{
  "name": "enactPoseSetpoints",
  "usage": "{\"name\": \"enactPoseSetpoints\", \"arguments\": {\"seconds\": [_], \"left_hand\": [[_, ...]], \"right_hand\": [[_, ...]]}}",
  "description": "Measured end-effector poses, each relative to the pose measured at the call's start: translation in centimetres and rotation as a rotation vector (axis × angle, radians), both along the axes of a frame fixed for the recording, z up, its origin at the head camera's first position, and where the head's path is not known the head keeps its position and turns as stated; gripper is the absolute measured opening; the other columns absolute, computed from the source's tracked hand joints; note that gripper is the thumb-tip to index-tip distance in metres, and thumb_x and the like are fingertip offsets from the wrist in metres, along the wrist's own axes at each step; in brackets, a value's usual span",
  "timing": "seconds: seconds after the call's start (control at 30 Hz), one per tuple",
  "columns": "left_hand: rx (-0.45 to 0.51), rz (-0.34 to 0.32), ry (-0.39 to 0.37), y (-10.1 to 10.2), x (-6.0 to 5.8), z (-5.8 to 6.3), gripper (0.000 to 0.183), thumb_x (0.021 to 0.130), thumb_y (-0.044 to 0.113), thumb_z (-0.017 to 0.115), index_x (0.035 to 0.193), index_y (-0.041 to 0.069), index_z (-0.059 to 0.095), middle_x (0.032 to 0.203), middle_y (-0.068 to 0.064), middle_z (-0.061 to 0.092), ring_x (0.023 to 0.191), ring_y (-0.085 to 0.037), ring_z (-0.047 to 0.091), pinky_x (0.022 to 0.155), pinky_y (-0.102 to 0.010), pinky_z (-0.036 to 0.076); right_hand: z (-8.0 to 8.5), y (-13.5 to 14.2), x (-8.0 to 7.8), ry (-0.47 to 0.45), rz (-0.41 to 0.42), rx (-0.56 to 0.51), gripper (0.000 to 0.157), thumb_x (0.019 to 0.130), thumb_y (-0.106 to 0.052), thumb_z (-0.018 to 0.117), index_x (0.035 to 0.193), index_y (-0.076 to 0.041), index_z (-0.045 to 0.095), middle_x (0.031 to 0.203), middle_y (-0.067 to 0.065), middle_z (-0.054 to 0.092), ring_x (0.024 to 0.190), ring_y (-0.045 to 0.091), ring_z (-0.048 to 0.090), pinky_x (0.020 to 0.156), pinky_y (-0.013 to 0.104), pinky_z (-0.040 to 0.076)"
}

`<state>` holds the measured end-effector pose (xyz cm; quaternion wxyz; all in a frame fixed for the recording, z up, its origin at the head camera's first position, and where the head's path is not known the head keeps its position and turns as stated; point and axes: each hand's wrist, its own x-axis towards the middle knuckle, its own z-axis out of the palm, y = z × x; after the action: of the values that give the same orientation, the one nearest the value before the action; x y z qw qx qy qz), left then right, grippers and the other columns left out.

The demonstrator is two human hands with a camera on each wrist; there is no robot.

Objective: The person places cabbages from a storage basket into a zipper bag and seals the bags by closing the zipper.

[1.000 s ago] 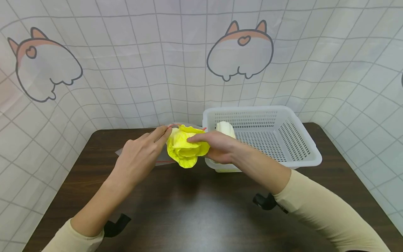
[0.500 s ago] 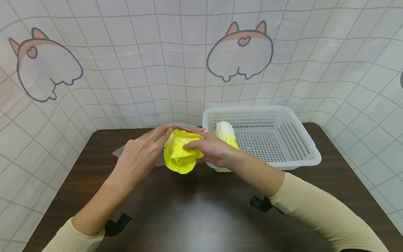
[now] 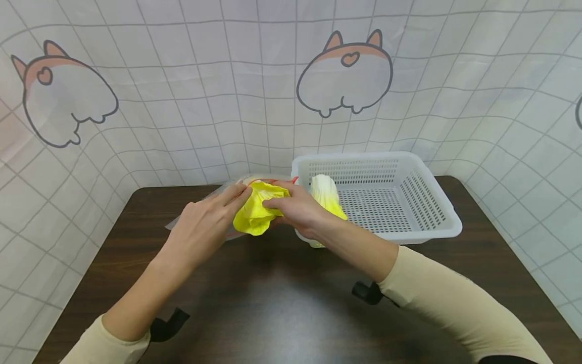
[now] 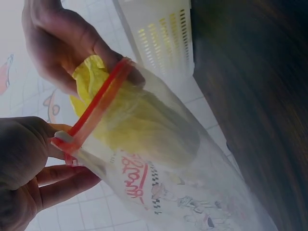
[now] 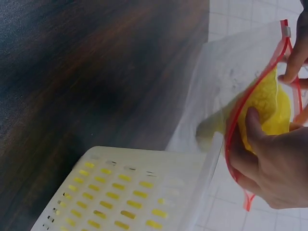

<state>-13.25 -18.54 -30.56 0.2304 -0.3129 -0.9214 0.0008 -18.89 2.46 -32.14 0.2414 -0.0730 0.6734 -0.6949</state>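
Note:
A yellow napa cabbage [image 3: 252,215] is in my right hand [image 3: 295,207], which grips it by its leafy end with the thumb on top. The pale end of the cabbage lies inside a clear plastic zip bag [image 4: 144,185], as the left wrist view shows. The bag's mouth has a red zip strip [image 4: 98,106] that stands apart around the cabbage and the right fingers. My left hand [image 3: 204,217] pinches the mouth's edge near the pale slider [image 4: 62,137]. In the head view that hand hides much of the bag.
A white perforated plastic basket [image 3: 437,188] stands at the back right of the dark wooden table [image 3: 282,298]. Inside its left end lies another napa cabbage [image 3: 325,191], white at the top and yellow below. A white gridded curtain [image 3: 268,76] hangs close behind the table.
My right hand has moved a little left with the cabbage, which is farther into the bag's mouth. The left hand has stayed nearly still. More of the cabbage in the basket shows.

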Motion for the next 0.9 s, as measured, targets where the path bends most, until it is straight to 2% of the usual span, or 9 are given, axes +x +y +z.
{"name": "enactPoseSetpoints", "arguments": {"seconds": [0.13,0.27,0.4,0.5,0.57,0.7,0.73,0.9], "left_hand": [[0.002,-0.006,0.000,0.0,0.1,0.0,0.066,0.082,-0.009,0.080,0.143,0.006,0.061,0.137,-0.007,0.061,0.082,-0.033,0.072,0.054,-0.043,0.058],[-0.006,-0.018,-0.006,0.0,0.1,0.0,0.065,0.082,-0.012,0.078,0.143,0.006,0.061,0.134,-0.005,0.061,0.072,-0.030,0.067,0.053,-0.041,0.057],[-0.028,-0.013,-0.032,0.1,0.3,0.2,0.078,0.075,-0.018,0.079,0.146,0.007,0.058,0.135,-0.005,0.059,0.079,-0.029,0.068,0.049,-0.038,0.053],[-0.040,-0.011,-0.039,0.2,0.4,0.4,0.088,0.067,-0.021,0.082,0.147,0.007,0.057,0.137,-0.004,0.058,0.087,-0.029,0.070,0.049,-0.037,0.052],[-0.038,-0.015,-0.027,0.1,0.4,0.4,0.082,0.071,-0.020,0.081,0.146,0.006,0.058,0.137,-0.005,0.058,0.090,-0.029,0.071,0.050,-0.038,0.053],[-0.029,-0.028,-0.003,0.1,0.3,0.3,0.072,0.077,-0.018,0.079,0.143,0.005,0.060,0.136,-0.006,0.060,0.095,-0.031,0.072,0.051,-0.041,0.055],[-0.028,-0.030,0.003,0.1,0.3,0.3,0.066,0.082,-0.016,0.076,0.142,0.005,0.061,0.135,-0.006,0.061,0.096,-0.031,0.072,0.052,-0.041,0.055],[-0.030,-0.022,0.010,0.1,0.2,0.0,0.066,0.081,-0.017,0.075,0.142,0.005,0.062,0.135,-0.004,0.061,0.090,-0.031,0.072,0.051,-0.040,0.054]], "right_hand": [[-0.2,-0.6,-0.3,0.023,-0.021,0.043,0.046,0.099,-0.005,0.063,0.145,-0.011,0.058,0.132,0.013,0.058,0.104,0.026,0.067,0.087,0.042,0.063],[-0.5,-1.0,-0.8,0.104,-0.013,0.166,0.046,0.099,-0.005,0.063,0.145,-0.010,0.059,0.133,0.013,0.060,0.105,0.025,0.067,0.090,0.040,0.062],[-0.6,-1.2,-1.4,0.267,-0.011,0.383,0.046,0.097,-0.008,0.064,0.143,-0.012,0.062,0.129,0.010,0.065,0.100,0.024,0.064,0.082,0.029,0.060],[-0.5,-1.4,-1.8,0.425,0.005,0.568,0.046,0.097,-0.012,0.066,0.142,-0.017,0.064,0.130,0.007,0.068,0.096,0.024,0.062,0.076,0.026,0.054],[-0.6,-1.5,-2.0,0.540,0.030,0.684,0.046,0.097,-0.014,0.065,0.143,-0.018,0.065,0.131,0.006,0.070,0.094,0.024,0.061,0.074,0.027,0.050],[-0.8,-1.7,-2.5,0.722,0.063,0.828,0.047,0.097,-0.010,0.063,0.144,-0.019,0.065,0.136,0.005,0.070,0.099,0.025,0.062,0.079,0.031,0.048],[-0.9,-1.8,-2.5,0.744,0.072,0.849,0.048,0.097,-0.008,0.061,0.144,-0.018,0.064,0.136,0.006,0.070,0.102,0.026,0.062,0.081,0.032,0.050],[-1.5,-1.8,-2.4,0.847,0.120,0.958,0.043,0.100,-0.008,0.059,0.143,-0.007,0.062,0.130,0.015,0.070,0.121,0.034,0.059,0.101,0.041,0.052]]}}
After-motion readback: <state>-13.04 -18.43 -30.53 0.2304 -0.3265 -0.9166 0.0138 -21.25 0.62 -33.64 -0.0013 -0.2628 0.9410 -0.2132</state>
